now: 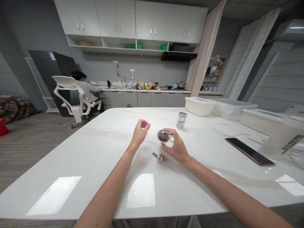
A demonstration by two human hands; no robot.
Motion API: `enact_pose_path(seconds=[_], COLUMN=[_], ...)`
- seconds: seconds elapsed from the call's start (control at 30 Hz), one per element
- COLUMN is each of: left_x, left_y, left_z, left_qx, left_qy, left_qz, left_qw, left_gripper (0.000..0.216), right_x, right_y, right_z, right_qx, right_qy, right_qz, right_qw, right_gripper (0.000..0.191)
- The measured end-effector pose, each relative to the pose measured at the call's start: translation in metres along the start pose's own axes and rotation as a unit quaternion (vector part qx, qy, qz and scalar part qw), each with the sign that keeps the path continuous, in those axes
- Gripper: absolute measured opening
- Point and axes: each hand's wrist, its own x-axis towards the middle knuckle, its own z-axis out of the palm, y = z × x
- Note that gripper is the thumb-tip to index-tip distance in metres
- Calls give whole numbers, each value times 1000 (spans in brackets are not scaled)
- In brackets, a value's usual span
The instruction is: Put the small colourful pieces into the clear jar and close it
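Note:
My right hand grips a round open canister by its rim, with its mouth tilted toward me. Inside lie jigsaw puzzle pieces, brownish with some blue. My left hand hovers to the left of the canister, fingers curled and thumb near the fingertips. Whether anything is pinched there I cannot make out. Below the canister, a small heap of colourful puzzle pieces in pink, yellow and blue lies on the white table. A printed canister with a grey lid stands upright behind my right hand.
On the right lie a phone and a white cable. Lidded storage boxes line the table's far right edge, near a translucent container. A person sits on a white chair beyond the table, by the kitchen counter.

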Motion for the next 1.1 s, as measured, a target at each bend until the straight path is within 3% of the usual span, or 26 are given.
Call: enact_pose_path(seconds=[0.1,0.17,0.23,0.33,0.4,0.47,0.63,0.83,0.93,1.0,1.1], left_x=[-2,-5,-9,-15,-18,-19,-20,-18,-13,-10,-7], left_y=[1,2,2,-1,-6,-11,-18,-5,4,10,21], left_z=[-1,-5,-10,-16,-18,-19,-17,-17,-19,-20,-17], left_qx=[17,49,99,171,190,189,208,276,239,201,152], left_qy=[-35,-115,-241,-412,-471,-492,-494,-506,-491,-415,-179], left_qz=[-19,-41,-56,-40,-25,-20,-17,-28,-26,9,105], left_qw=[999,991,964,894,861,850,844,817,837,887,966], left_gripper=[10,7,5,10,13,12,8,8,12,14,15], right_x=[0,-1,-1,1,2,3,2,1,1,1,0], right_y=[-2,-1,0,2,4,6,13,16,20,22,24], right_z=[-2,-2,-3,-3,-3,-2,2,3,3,3,4], right_qx=[6,10,10,0,-6,-3,22,42,59,68,71], right_qy=[-4,1,5,2,0,-3,-28,-78,-108,-129,-142], right_qz=[-27,-37,-37,-18,4,29,111,159,177,188,195], right_qw=[1000,999,999,1000,1000,1000,993,983,976,971,968], right_gripper=[58,60,60,57,54,51,50,51,54,53,52])
